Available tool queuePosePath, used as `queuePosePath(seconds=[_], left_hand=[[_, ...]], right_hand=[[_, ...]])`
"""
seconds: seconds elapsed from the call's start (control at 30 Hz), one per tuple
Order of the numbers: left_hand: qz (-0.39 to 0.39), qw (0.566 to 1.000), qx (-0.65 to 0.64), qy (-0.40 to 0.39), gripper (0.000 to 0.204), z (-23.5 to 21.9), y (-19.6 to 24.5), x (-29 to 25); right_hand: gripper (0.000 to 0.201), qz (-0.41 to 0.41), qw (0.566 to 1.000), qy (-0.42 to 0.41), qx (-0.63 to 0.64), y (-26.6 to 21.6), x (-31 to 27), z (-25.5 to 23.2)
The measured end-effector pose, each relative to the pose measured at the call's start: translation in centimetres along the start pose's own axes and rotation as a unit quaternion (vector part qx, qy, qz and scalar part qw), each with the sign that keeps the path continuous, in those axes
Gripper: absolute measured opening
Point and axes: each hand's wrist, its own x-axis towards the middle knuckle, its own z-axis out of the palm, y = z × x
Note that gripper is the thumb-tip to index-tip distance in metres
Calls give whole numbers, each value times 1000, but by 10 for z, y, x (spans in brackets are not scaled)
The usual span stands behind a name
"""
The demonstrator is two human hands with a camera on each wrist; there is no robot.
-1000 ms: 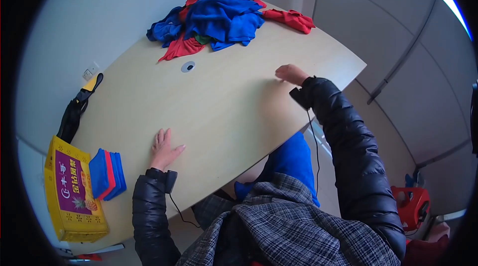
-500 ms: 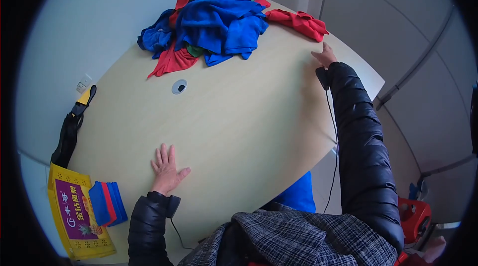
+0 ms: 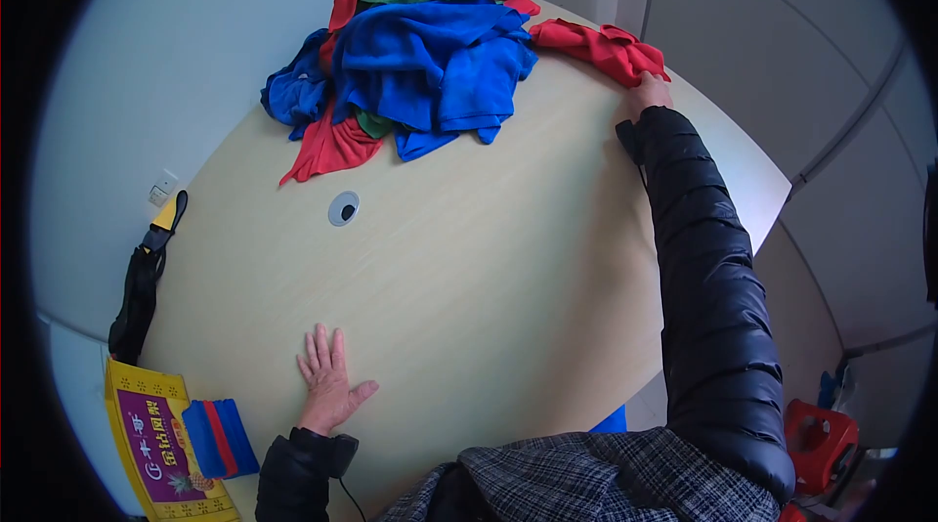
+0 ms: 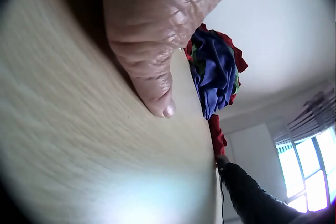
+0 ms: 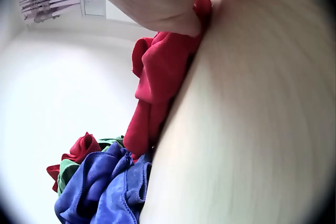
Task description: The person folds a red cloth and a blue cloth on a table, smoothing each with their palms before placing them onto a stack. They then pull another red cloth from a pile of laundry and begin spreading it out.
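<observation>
A crumpled red cloth lies at the far right of the table, beside a heap of cloths. My right hand grips its near end; in the right wrist view the thumb lies over the red cloth and part of the hand hides the held end. My left hand rests flat on the table near the front, fingers spread and holding nothing. In the left wrist view the thumb of the left hand lies along the tabletop.
The heap of blue, red and green cloths stands at the back. At the left are a yellow and purple box, a stack of folded blue and red cloths and a black strap. A round grommet sits in the tabletop.
My right hand has reached forward and right to the red cloth and taken hold of its end. The left hand stays flat on the table while the head view has shifted.
</observation>
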Motion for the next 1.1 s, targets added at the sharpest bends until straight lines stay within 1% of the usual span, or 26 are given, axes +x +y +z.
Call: queuePosePath(seconds=[0.03,0.1,0.13,0.17,0.23,0.27,0.3,0.33,0.37,0.4,0.43,0.5,0.53,0.57,0.63,0.67,0.7,0.73,0.8,0.83,0.9,0.97,1.0,1.03,1.07,1.1], left_hand=[[0,1000,1,3,120,-1,0,1],[-3,1000,4,5,120,1,-1,1],[-4,1000,3,4,120,2,-1,0],[-4,1000,-2,4,120,3,-1,-1],[0,1000,-4,13,119,1,0,-1],[-1,1000,-6,17,118,1,0,-2],[-3,1000,-11,16,118,2,-1,-3],[-3,1000,-10,17,117,2,-1,-2],[-3,1000,-8,18,116,2,-1,-1],[-2,1000,-6,21,116,2,-1,-1],[-3,1000,-9,21,116,3,-1,-1],[3,1000,-4,26,117,5,-4,0],[5,1000,-2,29,118,5,-5,0],[3,1000,-3,30,118,5,-6,0],[5,999,-5,35,115,5,-5,-1],[5,999,-5,39,114,5,-5,-2],[2,999,-8,40,114,6,-4,-3],[3,999,-7,39,114,6,-3,-4],[4,999,0,36,115,3,-3,-4],[0,999,-1,40,115,1,-3,-2],[-2,999,11,35,115,1,-2,-3],[-5,1000,17,23,115,1,0,-3],[-1,1000,15,22,115,0,2,-2],[3,1000,14,21,115,-2,3,-1],[5,1000,14,25,114,-5,3,-2],[-2,1000,16,25,114,-7,3,-2]], right_hand=[[42,-1,1000,3,2,4,3,4],[28,-8,997,18,71,13,5,9],[22,-12,994,24,103,14,4,8],[22,-15,995,25,100,10,-4,-2],[17,-132,977,-146,86,-7,-39,-34],[16,-230,958,-161,57,-17,-68,-49],[15,-325,929,-174,27,-27,-104,-66],[15,-367,898,-234,67,-38,-141,-83],[16,-386,870,-289,97,-55,-180,-100],[14,-345,838,-402,128,-71,-216,-122],[13,-320,798,-485,159,-84,-248,-141],[14,-251,696,-639,212,-111,-288,-165],[16,-207,634,-709,231,-122,-298,-174],[16,-209,633,-709,230,-132,-293,-182],[23,-184,530,-779,281,-158,-262,-188],[29,-195,628,-686,311,-165,-236,-164],[36,-201,715,-580,335,-169,-203,-130],[63,-226,800,-493,258,-171,-166,-101],[103,-105,894,-385,202,-172,-113,-38],[103,-111,893,-386,204,-182,-98,-16],[129,-67,938,-284,187,-199,-85,22],[131,-105,963,-200,149,-246,-110,58],[131,-104,962,-206,149,-270,-127,66],[132,-107,969,-199,102,-294,-145,69],[132,-113,974,-189,57,-311,-159,64],[132,-117,972,-192,61,-317,-168,62]])
